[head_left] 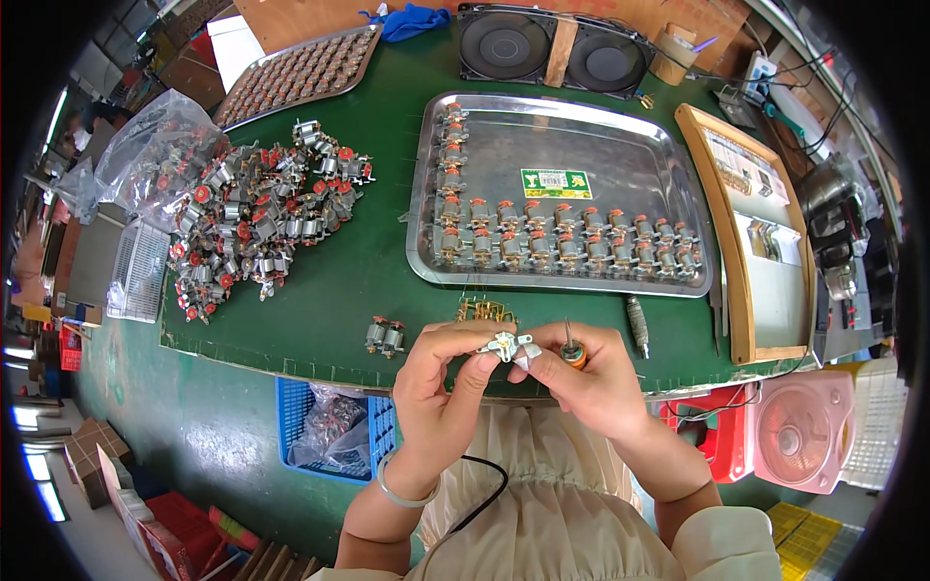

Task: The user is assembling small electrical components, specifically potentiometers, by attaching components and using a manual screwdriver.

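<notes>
Fingers [481, 360] of the left hand [441, 387] pinch a small motor part [507, 346] just above the desk [368, 281] edge, while the right hand [591, 378] grips an orange-handled screwdriver [573, 349] beside it. Assembly of one unit looks underway; next likely calls for steadying the part and seating the tool tip. Finished units line the steel tray [620, 155].

Open green mat [368, 281] lies between the motor pile [257, 218] and steel tray [562, 194].
</notes>
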